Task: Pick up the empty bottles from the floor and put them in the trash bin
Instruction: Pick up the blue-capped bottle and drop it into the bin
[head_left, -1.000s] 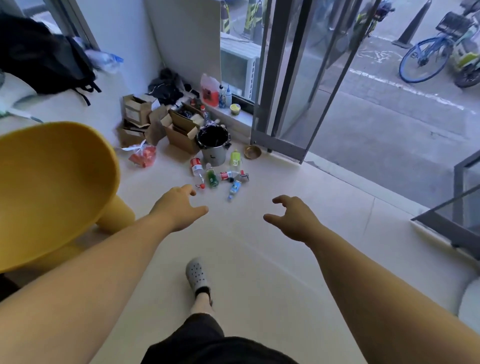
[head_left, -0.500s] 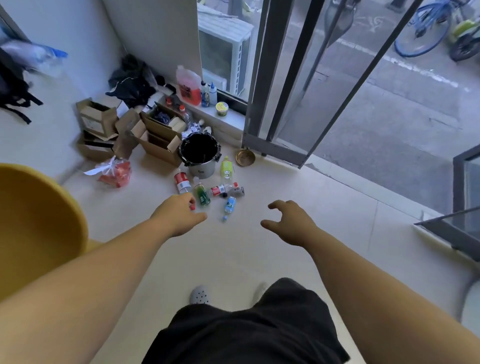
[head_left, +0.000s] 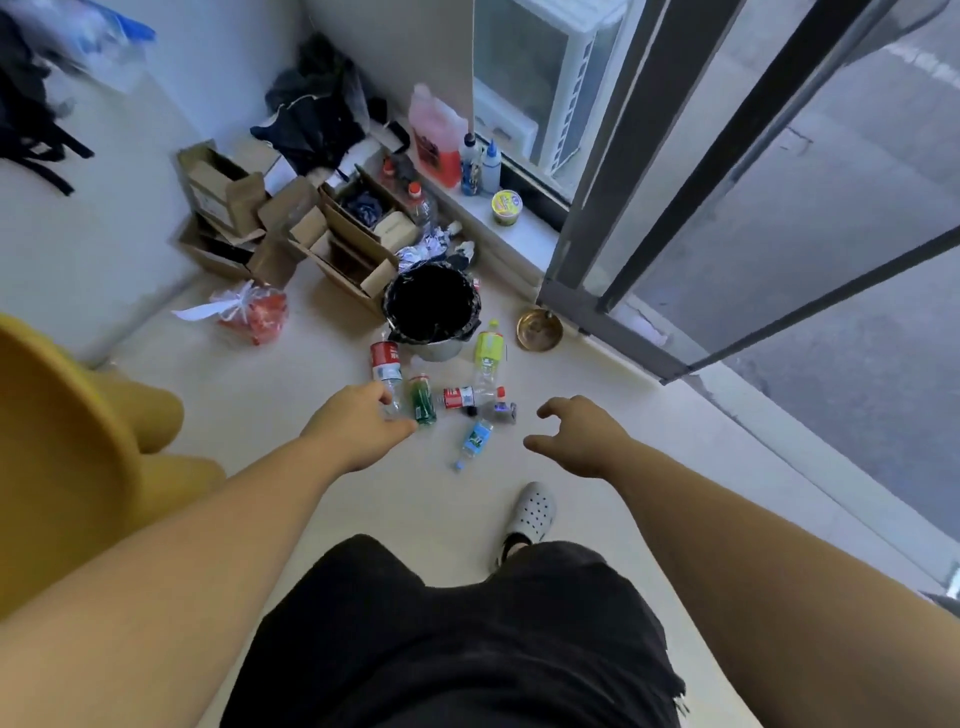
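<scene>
Several empty bottles lie on the pale floor in front of a metal trash bin lined with a black bag. A red-labelled bottle is at the left, then a green bottle, a small red-labelled bottle, a yellow-green bottle and a blue-labelled bottle nearest me. My left hand hovers over the lower end of the red-labelled bottle, fingers apart, holding nothing. My right hand is open to the right of the blue-labelled bottle, apart from it.
Open cardboard boxes stand left of the bin, with a red plastic bag beside them. A brass bowl sits by the glass door frame. A yellow chair is at my left. My white shoe is below the bottles.
I have stepped closer, so the bottles and bin look larger and nearer. Both hands reached forward; the left now overlaps the red-labelled bottle's lower end. A right foot shows instead of the left.
</scene>
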